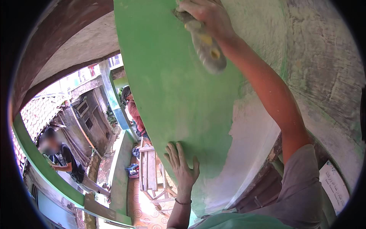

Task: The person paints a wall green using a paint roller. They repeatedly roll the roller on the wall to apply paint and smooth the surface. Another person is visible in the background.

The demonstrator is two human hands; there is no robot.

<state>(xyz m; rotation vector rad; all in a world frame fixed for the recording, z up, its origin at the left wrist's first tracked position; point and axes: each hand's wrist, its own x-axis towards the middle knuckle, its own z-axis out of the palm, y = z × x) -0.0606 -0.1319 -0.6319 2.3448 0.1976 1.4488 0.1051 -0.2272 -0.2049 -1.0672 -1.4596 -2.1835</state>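
Observation:
My right hand is raised at the top of the view, closed around a scraper or putty knife. The tool's metal blade points up and left against the green wall; its grey and yellow handle hangs below my palm. The blade's edge is partly hidden by my fingers. My left hand lies with spread fingers against the lower part of the green surface, with a bracelet at the wrist. To the right of the green paint, the wall has a bare, pale, ragged-edged patch.
A wooden bench or trestle stands on the tiled floor below. A person in dark clothes is at the green-edged opening on the left. Another person in red is partly hidden behind the wall. A sign with writing is at lower right.

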